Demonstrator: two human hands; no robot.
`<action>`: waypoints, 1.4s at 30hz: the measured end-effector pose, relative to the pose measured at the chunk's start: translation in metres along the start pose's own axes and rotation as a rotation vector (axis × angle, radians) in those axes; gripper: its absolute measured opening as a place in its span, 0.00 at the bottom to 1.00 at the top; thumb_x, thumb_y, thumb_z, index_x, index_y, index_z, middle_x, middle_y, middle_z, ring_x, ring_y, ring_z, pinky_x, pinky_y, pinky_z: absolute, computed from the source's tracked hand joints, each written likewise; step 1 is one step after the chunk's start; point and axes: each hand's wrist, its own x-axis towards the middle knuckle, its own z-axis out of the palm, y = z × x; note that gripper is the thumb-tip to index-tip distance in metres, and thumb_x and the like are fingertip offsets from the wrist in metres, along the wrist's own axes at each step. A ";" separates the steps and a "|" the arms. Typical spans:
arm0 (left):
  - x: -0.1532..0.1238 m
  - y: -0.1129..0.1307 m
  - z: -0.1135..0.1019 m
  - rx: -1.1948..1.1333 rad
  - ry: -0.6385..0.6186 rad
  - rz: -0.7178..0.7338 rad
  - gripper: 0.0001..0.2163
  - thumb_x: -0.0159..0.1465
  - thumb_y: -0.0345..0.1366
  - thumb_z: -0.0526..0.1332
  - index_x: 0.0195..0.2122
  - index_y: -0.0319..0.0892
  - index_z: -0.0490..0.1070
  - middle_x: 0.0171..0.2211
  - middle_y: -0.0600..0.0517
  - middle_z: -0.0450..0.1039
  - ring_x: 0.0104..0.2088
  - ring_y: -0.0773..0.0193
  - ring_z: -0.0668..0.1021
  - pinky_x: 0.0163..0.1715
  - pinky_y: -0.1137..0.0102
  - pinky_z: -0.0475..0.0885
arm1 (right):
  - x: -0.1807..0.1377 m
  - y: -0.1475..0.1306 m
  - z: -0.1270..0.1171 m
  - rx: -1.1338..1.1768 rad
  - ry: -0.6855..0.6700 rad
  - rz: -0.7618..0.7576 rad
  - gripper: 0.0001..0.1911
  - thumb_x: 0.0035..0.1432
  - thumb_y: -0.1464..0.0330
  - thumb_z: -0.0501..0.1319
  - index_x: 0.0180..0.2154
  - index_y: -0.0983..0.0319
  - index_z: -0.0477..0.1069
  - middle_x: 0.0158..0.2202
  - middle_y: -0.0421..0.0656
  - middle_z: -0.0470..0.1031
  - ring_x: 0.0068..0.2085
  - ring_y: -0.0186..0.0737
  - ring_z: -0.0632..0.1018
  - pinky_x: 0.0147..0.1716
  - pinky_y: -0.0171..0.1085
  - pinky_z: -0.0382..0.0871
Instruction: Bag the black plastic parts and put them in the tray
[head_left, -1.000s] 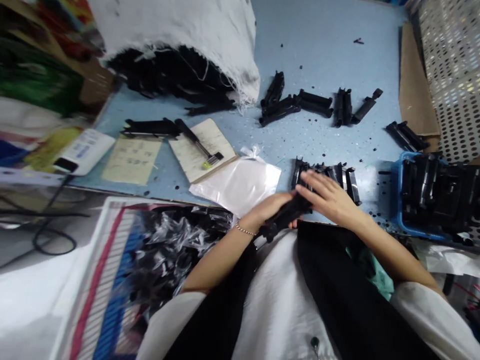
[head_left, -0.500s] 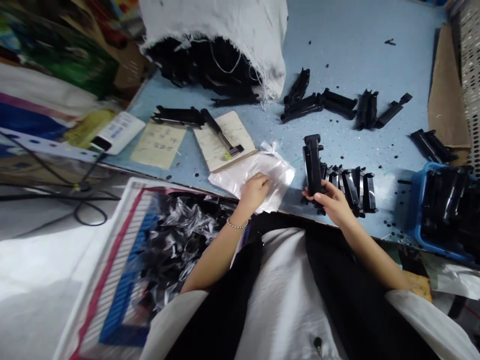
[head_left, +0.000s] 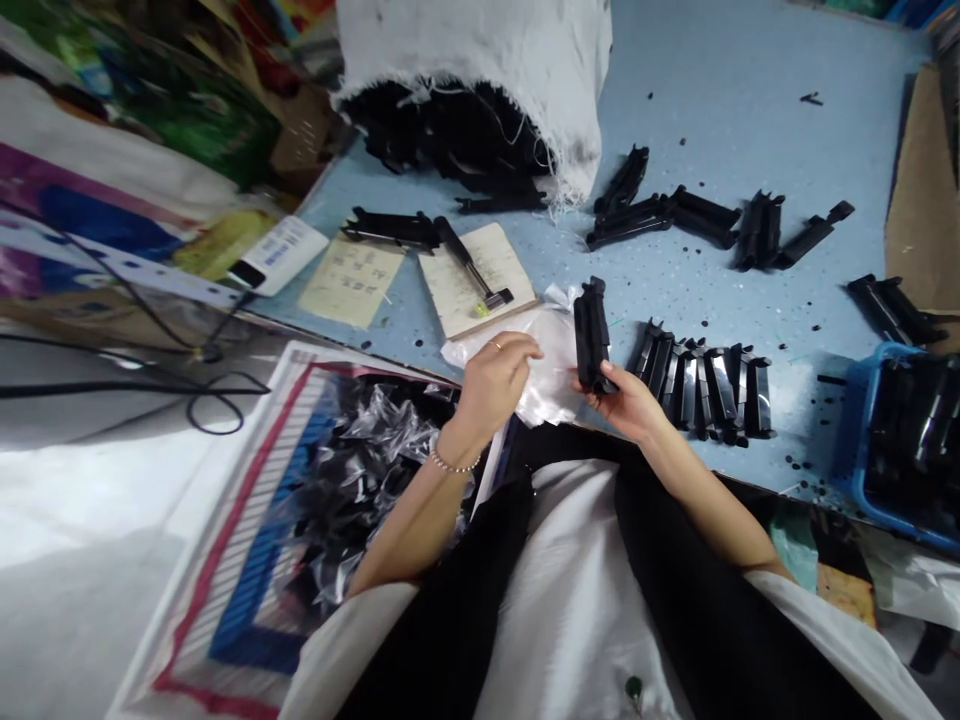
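My right hand (head_left: pixel 626 400) grips a long black plastic part (head_left: pixel 592 335) by its lower end, holding it upright over the bench's front edge. Just left of it my left hand (head_left: pixel 495 385) has its fingers curled together above a stack of clear plastic bags (head_left: pixel 555 350). Whether a bag is pinched in those fingers is hidden. Right of the held part lies a row of similar black parts (head_left: pixel 705 385), side by side. Behind the bags, a black tool with a metal shaft (head_left: pixel 469 268) rests on a worn notepad (head_left: pixel 480 305).
A white woven sack (head_left: pixel 480 40) spills black parts at the back. More black parts (head_left: pixel 701 215) lie loose behind the row. At right stands a blue basket (head_left: pixel 851 430) of parts; below left, a crate (head_left: pixel 225 530) holds bagged pieces (head_left: pixel 367 470).
My right hand has carried the black part left, away from the row to beside the bags. My left hand has lifted slightly from the bags. The whole view has shifted a little.
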 end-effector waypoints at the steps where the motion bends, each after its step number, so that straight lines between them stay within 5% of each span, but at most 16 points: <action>1: -0.001 0.002 -0.006 0.104 -0.037 0.057 0.10 0.65 0.29 0.57 0.38 0.44 0.78 0.45 0.45 0.78 0.46 0.53 0.77 0.53 0.57 0.72 | 0.001 0.001 -0.001 -0.006 0.009 -0.016 0.13 0.54 0.62 0.72 0.38 0.62 0.77 0.39 0.44 0.83 0.36 0.39 0.84 0.28 0.32 0.77; 4: 0.000 0.001 -0.013 0.277 -0.139 0.094 0.15 0.63 0.25 0.54 0.43 0.43 0.79 0.49 0.43 0.77 0.50 0.49 0.76 0.55 0.54 0.71 | -0.002 0.000 0.000 -0.039 0.022 -0.063 0.15 0.52 0.60 0.73 0.37 0.62 0.77 0.40 0.45 0.83 0.37 0.39 0.84 0.29 0.32 0.77; 8: 0.009 -0.010 -0.006 0.199 -0.117 0.023 0.21 0.60 0.25 0.56 0.53 0.44 0.76 0.56 0.45 0.72 0.46 0.56 0.78 0.52 0.61 0.74 | -0.029 -0.013 -0.001 -0.070 -0.033 -0.090 0.18 0.50 0.59 0.73 0.40 0.61 0.78 0.44 0.46 0.83 0.37 0.39 0.83 0.32 0.33 0.77; 13: 0.014 -0.022 -0.001 0.001 -0.166 -0.036 0.24 0.58 0.25 0.59 0.56 0.43 0.74 0.57 0.44 0.69 0.33 0.66 0.76 0.42 0.63 0.77 | -0.065 -0.010 -0.019 -0.003 -0.327 0.276 0.26 0.50 0.52 0.71 0.42 0.65 0.79 0.34 0.47 0.84 0.27 0.33 0.78 0.26 0.30 0.74; 16: 0.011 -0.022 -0.001 -0.028 -0.210 0.007 0.29 0.58 0.24 0.59 0.62 0.46 0.69 0.62 0.43 0.66 0.46 0.58 0.79 0.49 0.61 0.77 | -0.059 0.003 -0.025 0.108 -0.344 0.475 0.26 0.53 0.51 0.68 0.42 0.68 0.78 0.31 0.47 0.83 0.24 0.30 0.75 0.22 0.26 0.70; 19: 0.000 -0.012 0.001 0.032 -0.243 0.086 0.34 0.59 0.22 0.55 0.68 0.47 0.61 0.68 0.45 0.60 0.65 0.51 0.69 0.63 0.58 0.70 | -0.036 0.009 -0.019 0.171 -0.274 0.500 0.24 0.54 0.52 0.66 0.40 0.68 0.76 0.30 0.46 0.82 0.22 0.27 0.71 0.22 0.26 0.70; 22: -0.018 0.004 0.006 0.045 -0.320 0.234 0.36 0.61 0.21 0.53 0.72 0.48 0.53 0.71 0.46 0.56 0.70 0.52 0.62 0.69 0.56 0.63 | -0.014 0.010 -0.005 0.034 -0.148 0.329 0.21 0.56 0.52 0.66 0.38 0.64 0.74 0.29 0.42 0.79 0.22 0.29 0.70 0.22 0.28 0.69; 26: -0.033 0.013 0.014 0.060 -0.406 0.331 0.39 0.62 0.19 0.52 0.74 0.48 0.45 0.72 0.43 0.54 0.70 0.54 0.63 0.69 0.57 0.64 | -0.004 0.018 0.010 -0.520 0.026 -0.213 0.20 0.57 0.52 0.66 0.42 0.61 0.73 0.36 0.42 0.77 0.35 0.37 0.76 0.34 0.35 0.75; 28: -0.035 0.011 0.013 0.071 -0.422 0.355 0.39 0.62 0.21 0.54 0.73 0.47 0.47 0.70 0.42 0.56 0.69 0.53 0.65 0.67 0.56 0.66 | -0.006 0.021 0.011 -0.813 -0.048 -0.398 0.24 0.57 0.53 0.66 0.49 0.61 0.72 0.45 0.46 0.77 0.45 0.44 0.77 0.46 0.42 0.76; 30: -0.038 0.011 0.007 0.090 -0.373 0.363 0.33 0.64 0.23 0.56 0.70 0.46 0.56 0.66 0.41 0.64 0.65 0.53 0.70 0.64 0.55 0.70 | -0.010 0.020 0.009 -0.971 -0.228 -0.421 0.30 0.58 0.54 0.66 0.57 0.62 0.69 0.51 0.50 0.75 0.50 0.47 0.77 0.51 0.47 0.74; 33: -0.048 0.018 -0.023 0.128 -0.206 0.279 0.17 0.69 0.32 0.58 0.58 0.45 0.71 0.54 0.44 0.76 0.55 0.57 0.78 0.58 0.59 0.74 | -0.012 0.009 0.002 -1.116 -0.373 -0.398 0.27 0.66 0.55 0.59 0.60 0.61 0.67 0.52 0.51 0.77 0.51 0.48 0.79 0.52 0.49 0.75; 37: -0.075 0.010 -0.103 0.255 -0.073 -0.020 0.14 0.67 0.45 0.62 0.50 0.47 0.77 0.49 0.48 0.79 0.49 0.57 0.80 0.53 0.63 0.75 | -0.007 0.001 -0.004 -1.559 -0.204 -0.633 0.23 0.66 0.64 0.60 0.60 0.63 0.70 0.65 0.57 0.67 0.66 0.57 0.67 0.64 0.59 0.63; 42: -0.114 -0.086 -0.188 0.640 -0.145 -0.625 0.12 0.58 0.44 0.62 0.36 0.43 0.77 0.36 0.47 0.80 0.39 0.50 0.81 0.44 0.56 0.76 | -0.001 0.010 -0.007 -1.761 -0.224 -0.718 0.23 0.65 0.71 0.59 0.61 0.65 0.69 0.67 0.56 0.64 0.69 0.57 0.62 0.67 0.58 0.61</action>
